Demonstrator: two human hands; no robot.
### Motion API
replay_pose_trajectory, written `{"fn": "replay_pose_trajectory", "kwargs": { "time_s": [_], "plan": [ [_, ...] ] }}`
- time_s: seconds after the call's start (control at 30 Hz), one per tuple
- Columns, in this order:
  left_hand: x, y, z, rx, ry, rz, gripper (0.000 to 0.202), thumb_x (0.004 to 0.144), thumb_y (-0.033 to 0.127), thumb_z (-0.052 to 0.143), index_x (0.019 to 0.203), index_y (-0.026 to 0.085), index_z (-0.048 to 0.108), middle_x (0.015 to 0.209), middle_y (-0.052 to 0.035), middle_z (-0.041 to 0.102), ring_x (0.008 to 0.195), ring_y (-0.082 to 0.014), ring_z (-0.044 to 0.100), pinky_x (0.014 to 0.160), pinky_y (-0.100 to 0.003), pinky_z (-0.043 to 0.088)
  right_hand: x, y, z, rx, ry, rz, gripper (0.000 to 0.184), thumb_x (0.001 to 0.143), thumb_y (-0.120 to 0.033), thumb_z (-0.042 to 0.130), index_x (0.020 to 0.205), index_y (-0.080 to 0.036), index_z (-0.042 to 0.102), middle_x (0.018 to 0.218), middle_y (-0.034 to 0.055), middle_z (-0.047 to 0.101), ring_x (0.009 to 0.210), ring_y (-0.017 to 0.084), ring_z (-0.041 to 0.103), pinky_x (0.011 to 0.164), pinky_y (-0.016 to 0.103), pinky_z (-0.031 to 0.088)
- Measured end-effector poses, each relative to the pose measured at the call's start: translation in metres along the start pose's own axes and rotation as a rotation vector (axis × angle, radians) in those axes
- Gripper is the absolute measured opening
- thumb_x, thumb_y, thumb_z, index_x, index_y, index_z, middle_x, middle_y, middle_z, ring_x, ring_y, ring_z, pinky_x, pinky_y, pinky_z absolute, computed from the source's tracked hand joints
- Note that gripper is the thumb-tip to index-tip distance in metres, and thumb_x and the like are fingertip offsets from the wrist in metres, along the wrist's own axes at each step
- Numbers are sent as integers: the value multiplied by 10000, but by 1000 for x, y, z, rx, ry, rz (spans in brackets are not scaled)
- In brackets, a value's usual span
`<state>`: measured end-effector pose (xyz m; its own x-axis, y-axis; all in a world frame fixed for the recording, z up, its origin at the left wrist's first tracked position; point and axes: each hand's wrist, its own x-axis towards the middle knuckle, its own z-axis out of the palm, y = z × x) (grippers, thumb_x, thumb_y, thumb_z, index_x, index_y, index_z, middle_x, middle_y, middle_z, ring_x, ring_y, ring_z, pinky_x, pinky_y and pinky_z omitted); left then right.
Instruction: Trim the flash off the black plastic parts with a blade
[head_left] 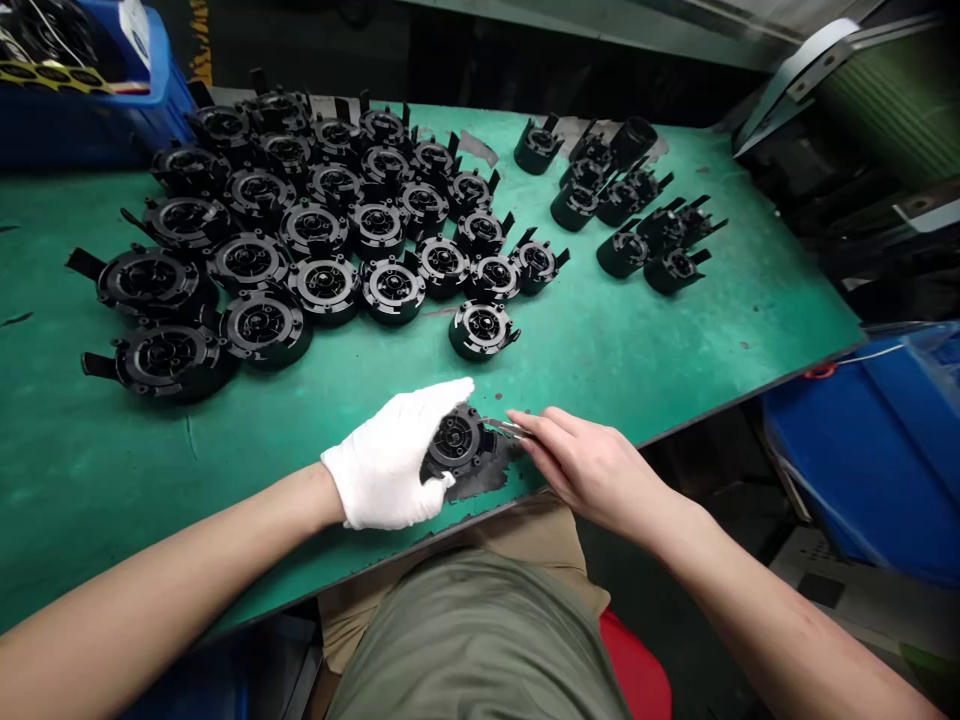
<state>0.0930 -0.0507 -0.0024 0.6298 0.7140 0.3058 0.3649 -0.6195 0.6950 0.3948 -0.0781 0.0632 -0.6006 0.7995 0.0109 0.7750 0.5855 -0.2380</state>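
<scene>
Near the table's front edge, my left hand [394, 458], in a white glove, is wrapped round a round black plastic housing [456, 438]. The housing's ribbed round face is turned up, and part of its side is hidden by the glove. My bare right hand [581, 462] pinches a thin metal tool [511, 428], which looks like tweezers. Its tip points left and meets the housing's right rim, beside a small tab; whether they touch I cannot tell. A similar black housing [482, 330] stands alone just beyond my hands.
Many like housings [324, 285] crowd the green tabletop [577, 330] at the far left. Several black cylindrical parts [626, 250] stand at the back right. Blue bins are at the back left [169, 85] and right [862, 450]. A machine [885, 130] borders the table's right end.
</scene>
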Motion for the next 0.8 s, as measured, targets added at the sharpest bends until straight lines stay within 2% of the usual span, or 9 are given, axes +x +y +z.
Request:
{"fn": "replay_pose_trajectory", "kwargs": {
  "time_s": [0.1,0.2,0.3,0.37,0.43,0.5,0.6,0.67,0.8],
  "plan": [
    [-1,-1,3,12,36,20,951,785,203,731,1656,196,349,1536,-220,626,1438,-411,644,1197,-597,580,-11,-13,1,49,73,69,364,1148,-230,497,1500,-162,561,1031,77,721,841,185,724,736,304,597],
    [7,4,1,17,72,22,740,797,287,768,1486,183,520,1365,-204,707,1276,-400,725,1087,-575,634,-28,-30,11,114,80,90,398,1140,-190,504,1538,-183,506,1052,71,727,874,177,738,760,292,607],
    [16,9,-2,18,49,-34,542,740,431,878,1186,212,662,1139,-150,757,1079,-389,760,952,-556,657,-36,-45,21,-20,79,105,409,1142,-189,501,1548,-141,498,954,53,704,779,174,720,666,283,571],
    [21,11,-3,24,22,-83,517,664,491,943,1025,233,677,1002,-109,748,976,-370,752,881,-532,649,-36,-54,24,-111,83,138,412,1147,-199,497,1551,-112,498,935,53,699,732,166,704,638,282,549],
    [21,11,-2,33,14,-109,513,635,513,965,948,239,665,928,-88,727,907,-346,737,837,-513,635,-34,-61,23,-175,87,161,415,1152,-210,493,1549,-89,504,914,47,692,678,156,673,606,285,525],
    [19,8,0,39,51,-91,519,651,517,960,953,233,647,950,-97,725,915,-339,733,835,-508,630,-31,-67,23,-245,98,183,413,1151,-214,498,1534,-60,524,885,40,676,639,157,644,571,300,497],
    [13,4,6,19,142,-35,576,698,507,947,1066,215,613,1112,-149,735,1028,-349,742,886,-505,642,-28,-72,24,-333,90,209,414,1144,-202,511,1517,-27,551,882,46,671,627,163,632,548,318,462],
    [11,4,7,3,164,-31,601,721,509,943,1106,217,587,1172,-163,727,1057,-343,746,899,-494,649,-26,-72,27,-363,78,210,409,1148,-205,505,1513,-30,565,888,47,677,629,160,628,548,319,441],
    [12,5,7,-15,160,-23,592,751,516,944,1093,230,554,1120,-137,720,1015,-323,753,875,-469,653,-23,-68,28,-411,105,177,385,1168,-230,481,1494,-57,592,843,17,655,608,141,592,524,323,370]
  ]
}}
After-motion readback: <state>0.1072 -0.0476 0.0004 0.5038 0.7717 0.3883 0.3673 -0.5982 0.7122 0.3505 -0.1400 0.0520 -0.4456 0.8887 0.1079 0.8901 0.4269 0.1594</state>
